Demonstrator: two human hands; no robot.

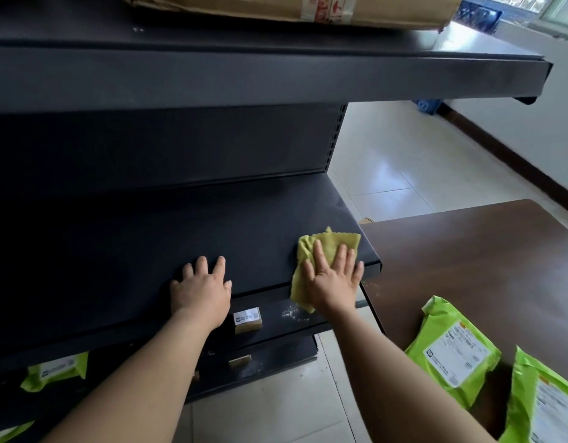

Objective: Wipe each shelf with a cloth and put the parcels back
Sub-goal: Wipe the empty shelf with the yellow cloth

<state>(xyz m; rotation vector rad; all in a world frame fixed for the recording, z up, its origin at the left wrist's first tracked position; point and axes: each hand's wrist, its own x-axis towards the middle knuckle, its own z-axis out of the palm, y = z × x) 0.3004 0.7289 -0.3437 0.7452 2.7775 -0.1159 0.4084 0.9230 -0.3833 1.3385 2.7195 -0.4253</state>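
A dark metal shelf [186, 238] at waist height has no parcels on it. My right hand [332, 276] presses flat, fingers spread, on a yellow-green cloth [327, 244] near the shelf's right front corner; part of the cloth hangs over the front edge. My left hand [201, 289] rests open on the shelf's front edge, to the left of the cloth. Two green parcels [452, 350] [545, 401] lie on a brown table [484, 257] at the right.
The shelf below holds a small brown box with a white label [248, 319], white crumbs [290, 313] and a green parcel [54, 370] at the left. A cardboard box [276, 8] sits on the top shelf [244, 75]. White tiled floor [388, 161] lies beyond.
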